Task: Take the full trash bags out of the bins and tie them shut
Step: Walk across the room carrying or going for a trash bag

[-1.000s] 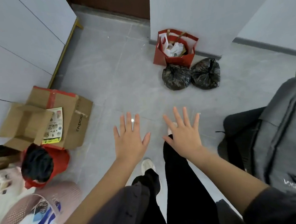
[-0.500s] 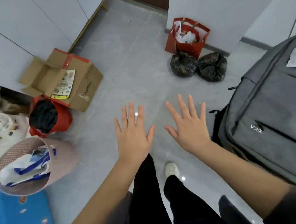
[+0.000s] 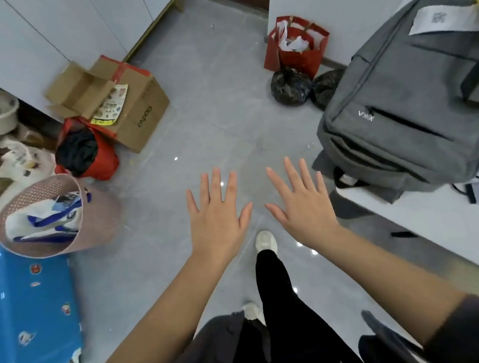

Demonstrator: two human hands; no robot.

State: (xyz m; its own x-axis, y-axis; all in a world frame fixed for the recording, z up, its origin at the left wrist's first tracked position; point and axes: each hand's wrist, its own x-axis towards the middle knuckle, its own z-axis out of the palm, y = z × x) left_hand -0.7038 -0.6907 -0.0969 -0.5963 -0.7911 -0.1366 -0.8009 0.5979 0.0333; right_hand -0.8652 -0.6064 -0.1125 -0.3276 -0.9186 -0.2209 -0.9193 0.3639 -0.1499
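View from a person's head, looking down at a gray tiled floor (image 3: 213, 112). Both bare hands are held out flat in the middle of the view, backs up, touching nothing. The left hand (image 3: 217, 219) has its fingers straight and slightly fanned. The right hand (image 3: 301, 205), just beside it but apart, is spread the same way. Below them are black trousers and a white shoe (image 3: 266, 240). At the floor's left edge a pink mesh bin (image 3: 101, 213) leans with its mouth towards the camera; a white bag with blue handles (image 3: 42, 220) sits inside it, not tied. Just beyond the bin a red bag (image 3: 105, 162) holds something black (image 3: 76, 151), and it touches an open cardboard box (image 3: 140, 114) that stands against white cupboards. Along the floor's far edge, by a wall corner, stands a red paper bag (image 3: 294, 55) stuffed with white paper. Right in front of it lie two full black trash bags, out of any bin. The nearer one (image 3: 290, 88) is bunched closed at the top; the other (image 3: 325, 86) is partly hidden behind a large gray backpack (image 3: 408, 98). The backpack rests on a white tabletop (image 3: 448, 223) on the right. A blue patterned case (image 3: 29, 309) fills the floor's near left corner.
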